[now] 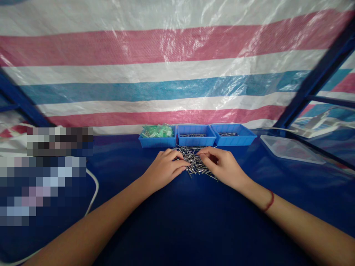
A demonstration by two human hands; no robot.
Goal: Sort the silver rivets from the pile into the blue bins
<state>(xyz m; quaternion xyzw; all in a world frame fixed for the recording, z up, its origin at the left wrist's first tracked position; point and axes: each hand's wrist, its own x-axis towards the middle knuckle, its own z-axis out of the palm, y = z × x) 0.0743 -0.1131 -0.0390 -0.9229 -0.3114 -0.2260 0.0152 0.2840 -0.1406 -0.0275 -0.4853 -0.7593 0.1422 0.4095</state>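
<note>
A pile of thin metal pins or rivets (197, 164) lies on the blue table. My left hand (167, 167) touches the pile's left side, its thumb and fingers apart, and nothing shows between them. At the pile's right side is my right hand (219, 162), thumb and index finger pressed together at the tips; what they hold, if anything, is too small to tell. Just behind the pile stand three blue bins: the left bin (158, 142) holds green-and-clear plastic packets (157, 131), while the middle bin (196, 141) and right bin (235, 140) hold metal pins.
A clear plastic lid (292, 149) lies flat at the right. White cables and a power strip (316, 123) are behind it. Another white cable (95, 184) runs down the left side, beside a blurred area. Striped sheeting (166, 88) hangs behind, between blue metal posts.
</note>
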